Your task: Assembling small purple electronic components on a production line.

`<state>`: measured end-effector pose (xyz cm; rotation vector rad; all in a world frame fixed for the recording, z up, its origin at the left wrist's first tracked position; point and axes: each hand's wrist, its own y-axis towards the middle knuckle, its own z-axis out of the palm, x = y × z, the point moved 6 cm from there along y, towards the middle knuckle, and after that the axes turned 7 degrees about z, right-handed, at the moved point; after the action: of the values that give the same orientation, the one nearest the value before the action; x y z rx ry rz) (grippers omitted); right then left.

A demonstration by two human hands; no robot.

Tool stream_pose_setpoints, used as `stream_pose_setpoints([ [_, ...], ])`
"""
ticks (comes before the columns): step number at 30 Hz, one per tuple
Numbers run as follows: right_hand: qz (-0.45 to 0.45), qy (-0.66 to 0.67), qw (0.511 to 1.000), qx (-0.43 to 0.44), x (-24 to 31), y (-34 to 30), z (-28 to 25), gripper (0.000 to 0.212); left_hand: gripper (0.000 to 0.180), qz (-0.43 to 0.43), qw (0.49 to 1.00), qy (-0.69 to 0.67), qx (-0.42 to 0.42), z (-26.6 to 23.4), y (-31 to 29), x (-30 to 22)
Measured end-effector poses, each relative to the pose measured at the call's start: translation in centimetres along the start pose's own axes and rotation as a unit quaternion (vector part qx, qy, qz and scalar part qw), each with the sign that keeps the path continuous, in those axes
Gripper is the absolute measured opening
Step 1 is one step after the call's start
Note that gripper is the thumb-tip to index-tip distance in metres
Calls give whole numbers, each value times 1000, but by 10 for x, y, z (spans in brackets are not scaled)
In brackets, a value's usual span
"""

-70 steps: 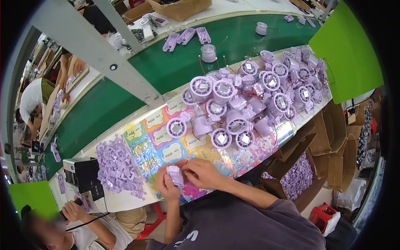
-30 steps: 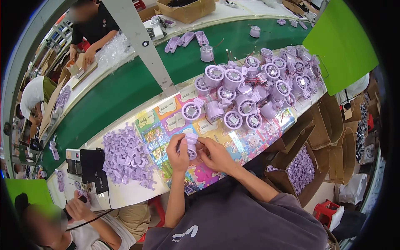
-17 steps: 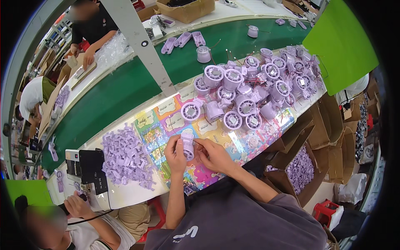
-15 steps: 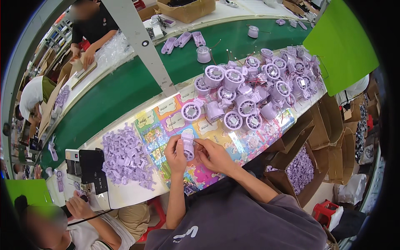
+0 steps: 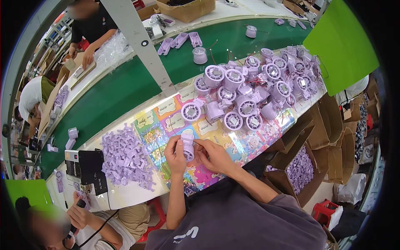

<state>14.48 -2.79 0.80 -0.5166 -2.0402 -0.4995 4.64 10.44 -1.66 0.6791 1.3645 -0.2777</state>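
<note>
My left hand (image 5: 176,158) is closed round a light purple plastic housing (image 5: 188,146), a round cup with a bracket-like part at its upper end. It is held over the table, in front of my body. My right hand (image 5: 216,159) is close against the housing's right side, thumb and fingers pinched together at its upper edge. Whatever lies between those fingertips is too small to make out, perhaps a wire. Beyond my hands lies a heap of similar round purple housings (image 5: 233,79) with thin red and black wires. Left of my hands is a pile of small purple clips (image 5: 125,158).
Colourful printed sheets (image 5: 171,108) cover the table. A green conveyor belt (image 5: 112,93) behind carries several purple parts. A black and white device (image 5: 89,166) stands left, beside a seated co-worker's hands (image 5: 79,212). Cardboard boxes, one with purple parts (image 5: 300,171), stand at right.
Purple parts on the belt have shifted slightly left, and another shows near the device. The seated co-worker's hands have moved closer to their head. My hands have barely moved.
</note>
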Motion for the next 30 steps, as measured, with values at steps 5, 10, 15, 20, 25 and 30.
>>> stream_pose_setpoints([
  [5,3,8,1000,0,0,0,-1,46,17,-1,1000,-3,-4,0,0,2],
  [10,2,5,1000,2,1,1,0,45,17,-1,1000,-7,-4,-1,-1,2],
  [15,0,6,1000,-5,1,1,-2,44,18,1,1000,-6,0,1,0,2],
  [20,1,6,1000,-3,2,0,-1,44,18,1,1000,-9,4,0,0,-1],
  [25,-2,1,1000,-6,0,-1,-2,43,18,9,1000,-5,6,4,1,-3],
  [30,-18,8,1000,9,1,2,4,46,19,14,1000,18,-7,-4,0,-4],
])
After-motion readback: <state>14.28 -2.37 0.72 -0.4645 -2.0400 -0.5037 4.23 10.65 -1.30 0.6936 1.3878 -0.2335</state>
